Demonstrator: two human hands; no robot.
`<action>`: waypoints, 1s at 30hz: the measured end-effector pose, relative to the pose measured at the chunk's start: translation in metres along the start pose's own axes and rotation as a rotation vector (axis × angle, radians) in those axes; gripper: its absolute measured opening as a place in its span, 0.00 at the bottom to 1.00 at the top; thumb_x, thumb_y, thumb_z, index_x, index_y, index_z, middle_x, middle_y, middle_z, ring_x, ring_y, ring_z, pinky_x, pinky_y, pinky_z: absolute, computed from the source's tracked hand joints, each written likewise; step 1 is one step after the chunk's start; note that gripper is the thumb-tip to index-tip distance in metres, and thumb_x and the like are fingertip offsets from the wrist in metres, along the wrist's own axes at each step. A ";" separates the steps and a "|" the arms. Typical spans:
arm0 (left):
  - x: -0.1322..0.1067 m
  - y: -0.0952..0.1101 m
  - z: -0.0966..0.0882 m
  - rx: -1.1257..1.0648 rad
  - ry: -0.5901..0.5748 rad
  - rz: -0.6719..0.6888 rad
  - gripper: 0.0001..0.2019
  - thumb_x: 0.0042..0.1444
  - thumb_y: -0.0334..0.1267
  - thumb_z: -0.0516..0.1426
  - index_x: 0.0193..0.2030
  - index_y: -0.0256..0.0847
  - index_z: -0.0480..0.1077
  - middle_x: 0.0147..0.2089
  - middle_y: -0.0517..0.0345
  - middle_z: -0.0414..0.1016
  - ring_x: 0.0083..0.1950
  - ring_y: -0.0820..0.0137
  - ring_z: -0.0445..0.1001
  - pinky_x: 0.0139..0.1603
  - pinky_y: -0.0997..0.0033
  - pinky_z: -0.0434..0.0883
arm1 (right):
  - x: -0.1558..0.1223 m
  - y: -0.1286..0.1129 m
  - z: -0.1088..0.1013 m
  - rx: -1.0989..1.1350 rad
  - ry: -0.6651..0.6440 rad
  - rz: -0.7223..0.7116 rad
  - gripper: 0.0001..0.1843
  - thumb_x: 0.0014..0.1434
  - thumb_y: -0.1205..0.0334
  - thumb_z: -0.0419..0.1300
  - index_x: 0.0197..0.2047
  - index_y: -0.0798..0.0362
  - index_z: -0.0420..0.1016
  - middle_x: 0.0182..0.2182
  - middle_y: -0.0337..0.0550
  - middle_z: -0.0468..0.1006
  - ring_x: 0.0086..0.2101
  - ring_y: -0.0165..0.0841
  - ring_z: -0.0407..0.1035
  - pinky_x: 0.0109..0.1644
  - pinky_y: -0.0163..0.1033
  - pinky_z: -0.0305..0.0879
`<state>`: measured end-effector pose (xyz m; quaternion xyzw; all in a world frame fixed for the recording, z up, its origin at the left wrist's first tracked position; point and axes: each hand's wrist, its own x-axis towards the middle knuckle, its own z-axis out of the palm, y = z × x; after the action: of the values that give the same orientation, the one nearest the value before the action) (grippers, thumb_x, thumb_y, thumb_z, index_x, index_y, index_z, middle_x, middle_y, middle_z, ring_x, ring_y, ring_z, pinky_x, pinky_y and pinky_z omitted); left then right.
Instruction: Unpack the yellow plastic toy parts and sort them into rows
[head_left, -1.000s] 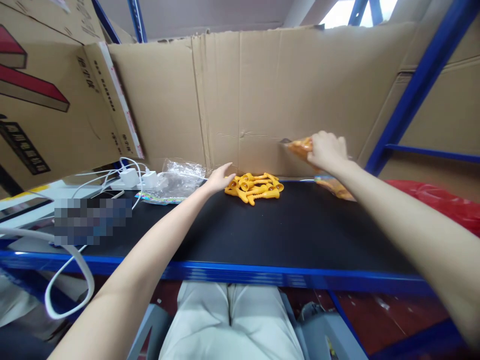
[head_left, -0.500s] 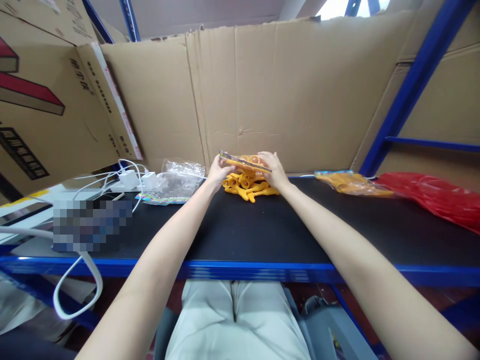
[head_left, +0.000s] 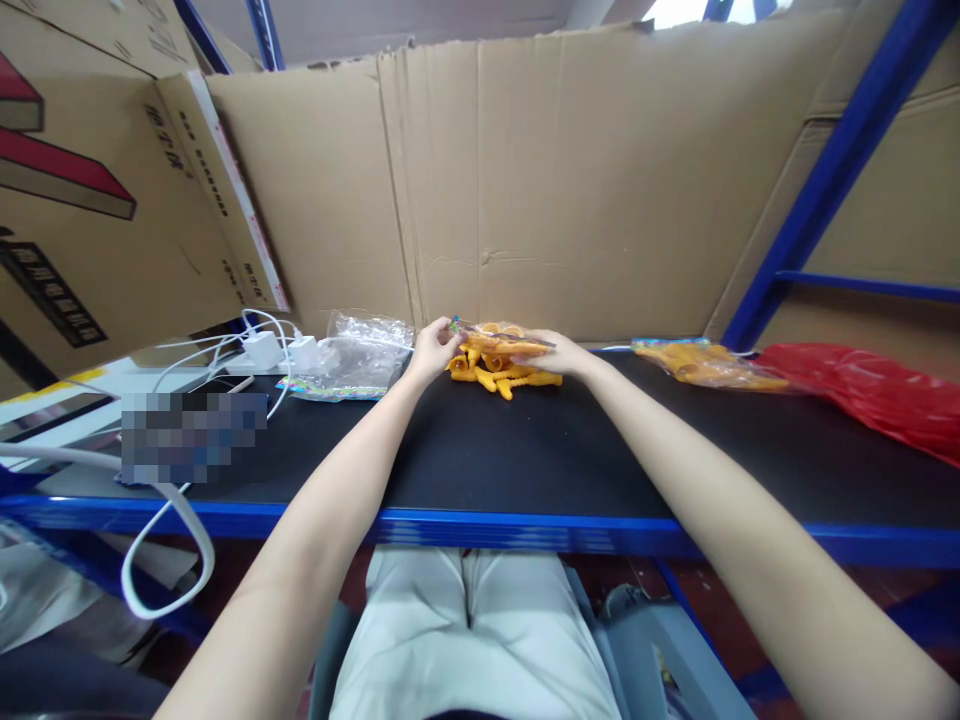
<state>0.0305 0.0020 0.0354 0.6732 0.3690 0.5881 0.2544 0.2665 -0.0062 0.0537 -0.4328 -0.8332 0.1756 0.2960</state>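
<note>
Between my hands is a clear plastic bag point(head_left: 510, 342) with orange-yellow pieces in it, lying nearly flat just over a small pile of orange-yellow pieces point(head_left: 504, 382). My left hand point(head_left: 435, 348) pinches the bag's left end, where a bit of coloured edging shows. At the other end my right hand point(head_left: 556, 353) grips the bag from the side, its fingertips partly hidden by the film. The pile has round hollow ends and thin finger-like or branch-like parts; their exact kind is unclear.
Left of the pile lies an empty clear bag point(head_left: 352, 365), near white chargers point(head_left: 262, 350) with cables. To the right are a filled bag of orange-yellow pieces point(head_left: 697, 362) and a red plastic bag point(head_left: 862, 395). A cardboard wall point(head_left: 600, 190) stands behind the black tabletop point(head_left: 510, 460).
The bag has come down closer to the pile and tipped flatter. My right hand has lowered and turned more sideways. The whole view has shifted slightly.
</note>
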 end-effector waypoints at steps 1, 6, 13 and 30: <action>0.000 0.000 0.000 0.010 0.001 -0.009 0.04 0.50 0.33 0.58 0.31 0.38 0.66 0.28 0.60 0.72 0.24 0.74 0.72 0.26 0.73 0.70 | -0.004 -0.002 -0.001 0.102 0.008 -0.011 0.28 0.50 0.55 0.65 0.56 0.47 0.71 0.50 0.43 0.76 0.44 0.40 0.72 0.45 0.43 0.71; 0.001 0.000 -0.001 0.028 0.038 -0.086 0.07 0.48 0.35 0.61 0.34 0.35 0.71 0.27 0.60 0.72 0.22 0.76 0.69 0.24 0.76 0.68 | -0.013 -0.007 -0.005 0.348 0.246 0.049 0.31 0.47 0.48 0.66 0.54 0.52 0.73 0.42 0.48 0.79 0.24 0.31 0.71 0.26 0.40 0.71; -0.001 0.010 0.007 0.073 0.051 -0.040 0.05 0.49 0.35 0.60 0.29 0.36 0.70 0.30 0.59 0.72 0.18 0.79 0.67 0.21 0.78 0.64 | -0.005 0.000 -0.007 0.249 0.493 0.045 0.20 0.49 0.45 0.63 0.31 0.56 0.79 0.14 0.37 0.70 0.11 0.28 0.60 0.16 0.34 0.59; 0.002 0.012 0.016 -0.138 0.073 0.141 0.17 0.51 0.51 0.60 0.39 0.40 0.68 0.54 0.46 0.72 0.49 0.64 0.75 0.52 0.58 0.71 | 0.003 -0.011 -0.001 0.568 0.678 -0.127 0.26 0.42 0.36 0.65 0.32 0.51 0.76 0.35 0.46 0.80 0.40 0.41 0.75 0.50 0.51 0.69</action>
<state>0.0490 -0.0024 0.0426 0.6565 0.2884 0.6527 0.2443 0.2589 -0.0097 0.0622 -0.3155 -0.6327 0.2272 0.6698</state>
